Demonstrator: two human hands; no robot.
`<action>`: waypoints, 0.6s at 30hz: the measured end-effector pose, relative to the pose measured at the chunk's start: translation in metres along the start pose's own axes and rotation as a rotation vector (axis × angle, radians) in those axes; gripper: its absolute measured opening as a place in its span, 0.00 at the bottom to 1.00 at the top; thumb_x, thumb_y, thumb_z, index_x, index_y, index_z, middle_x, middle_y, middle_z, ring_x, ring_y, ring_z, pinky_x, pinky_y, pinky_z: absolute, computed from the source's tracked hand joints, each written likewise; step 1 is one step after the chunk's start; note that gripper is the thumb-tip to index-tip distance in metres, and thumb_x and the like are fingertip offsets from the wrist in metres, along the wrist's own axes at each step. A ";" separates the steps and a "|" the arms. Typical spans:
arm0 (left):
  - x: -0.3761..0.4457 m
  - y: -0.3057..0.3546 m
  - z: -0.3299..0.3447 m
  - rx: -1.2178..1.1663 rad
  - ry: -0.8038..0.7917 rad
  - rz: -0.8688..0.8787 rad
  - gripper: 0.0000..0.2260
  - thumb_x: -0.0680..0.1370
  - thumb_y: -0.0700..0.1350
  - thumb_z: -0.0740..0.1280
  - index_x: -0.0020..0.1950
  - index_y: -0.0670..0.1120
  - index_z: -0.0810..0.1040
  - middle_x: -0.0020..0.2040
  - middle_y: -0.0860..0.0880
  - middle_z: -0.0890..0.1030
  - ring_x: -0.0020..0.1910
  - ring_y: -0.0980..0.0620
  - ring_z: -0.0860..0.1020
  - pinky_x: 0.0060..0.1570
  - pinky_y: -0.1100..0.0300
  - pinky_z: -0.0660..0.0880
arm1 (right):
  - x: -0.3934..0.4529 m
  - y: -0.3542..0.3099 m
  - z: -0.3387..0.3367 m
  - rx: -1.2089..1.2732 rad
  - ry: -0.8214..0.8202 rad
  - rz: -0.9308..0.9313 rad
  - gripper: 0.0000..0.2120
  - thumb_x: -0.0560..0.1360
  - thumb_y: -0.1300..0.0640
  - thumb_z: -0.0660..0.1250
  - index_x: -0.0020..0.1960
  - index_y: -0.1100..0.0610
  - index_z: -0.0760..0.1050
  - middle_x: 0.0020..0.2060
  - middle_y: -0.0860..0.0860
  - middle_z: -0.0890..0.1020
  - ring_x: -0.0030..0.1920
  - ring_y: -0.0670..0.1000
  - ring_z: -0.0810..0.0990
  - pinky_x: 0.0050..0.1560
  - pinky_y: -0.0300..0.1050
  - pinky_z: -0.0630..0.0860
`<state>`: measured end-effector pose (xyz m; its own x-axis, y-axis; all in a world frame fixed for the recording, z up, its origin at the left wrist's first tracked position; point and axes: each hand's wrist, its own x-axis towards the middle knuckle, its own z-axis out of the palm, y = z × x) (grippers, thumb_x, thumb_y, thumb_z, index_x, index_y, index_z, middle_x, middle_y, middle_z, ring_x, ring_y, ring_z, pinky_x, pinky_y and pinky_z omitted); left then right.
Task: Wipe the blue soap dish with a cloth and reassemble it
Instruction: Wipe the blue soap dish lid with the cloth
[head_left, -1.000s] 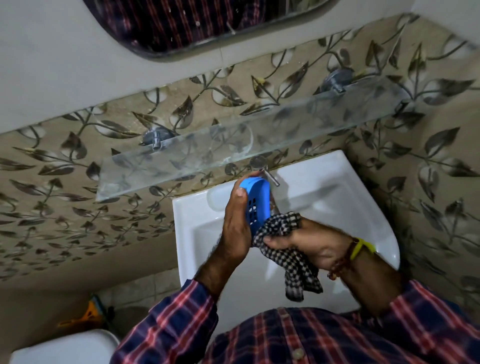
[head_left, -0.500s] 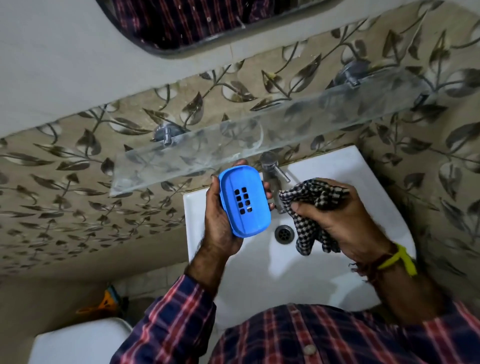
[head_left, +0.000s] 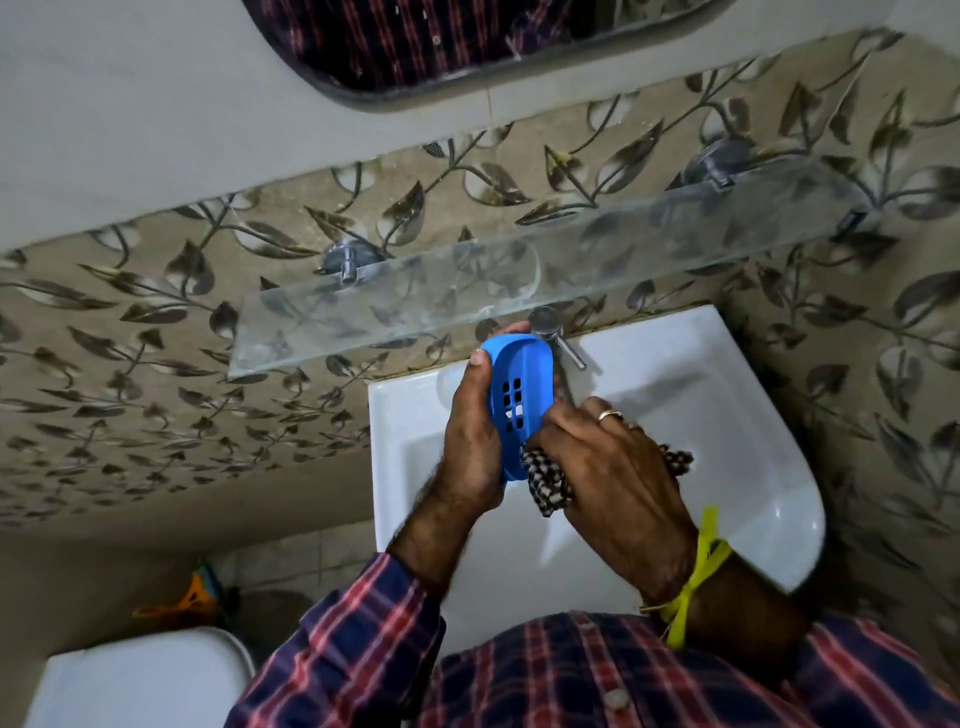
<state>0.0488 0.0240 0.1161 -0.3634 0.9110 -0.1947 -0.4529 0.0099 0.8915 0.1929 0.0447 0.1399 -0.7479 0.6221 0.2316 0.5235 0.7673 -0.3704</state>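
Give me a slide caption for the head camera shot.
Left hand holds soap dish; right hand wipes with cloth.

The soap dish (head_left: 519, 400) was bright blue, with a block of dark rectangular slots in its face. The cloth (head_left: 545, 480) bore a fine black-and-white check. The basin (head_left: 727, 415) was plain glossy white. The wall tiles (head_left: 156, 364) were beige, printed with dark grey-brown leaves on trailing stems. The shirt sleeve (head_left: 353, 639) was navy plaid crossed with red and pink lines. A yellow thread band (head_left: 698, 577) circled the right wrist. The shelf (head_left: 519, 280) was clear glass. The tap (head_left: 556, 335) was silver chrome.
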 end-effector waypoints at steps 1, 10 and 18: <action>0.000 0.000 0.002 -0.006 0.009 0.007 0.24 0.76 0.65 0.60 0.64 0.53 0.80 0.50 0.39 0.80 0.45 0.42 0.78 0.46 0.51 0.77 | -0.001 -0.003 0.000 0.009 -0.024 0.012 0.12 0.68 0.68 0.69 0.49 0.55 0.79 0.48 0.50 0.80 0.48 0.55 0.77 0.43 0.53 0.78; 0.001 -0.003 0.015 0.258 -0.053 0.185 0.22 0.82 0.60 0.55 0.67 0.49 0.74 0.50 0.45 0.81 0.42 0.48 0.78 0.41 0.56 0.76 | 0.011 0.013 -0.003 0.777 -0.166 0.370 0.14 0.69 0.75 0.65 0.43 0.60 0.84 0.37 0.52 0.85 0.37 0.46 0.83 0.37 0.39 0.79; 0.008 -0.011 0.003 0.240 -0.012 0.054 0.22 0.79 0.65 0.55 0.57 0.57 0.84 0.47 0.48 0.85 0.47 0.47 0.82 0.52 0.45 0.75 | 0.000 0.038 0.002 1.791 -0.287 0.667 0.10 0.69 0.71 0.69 0.45 0.61 0.83 0.39 0.55 0.85 0.41 0.51 0.85 0.44 0.43 0.82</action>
<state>0.0530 0.0326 0.1053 -0.3713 0.9178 -0.1409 -0.2259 0.0579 0.9724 0.2126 0.0736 0.1242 -0.7668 0.5189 -0.3777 -0.1142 -0.6894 -0.7153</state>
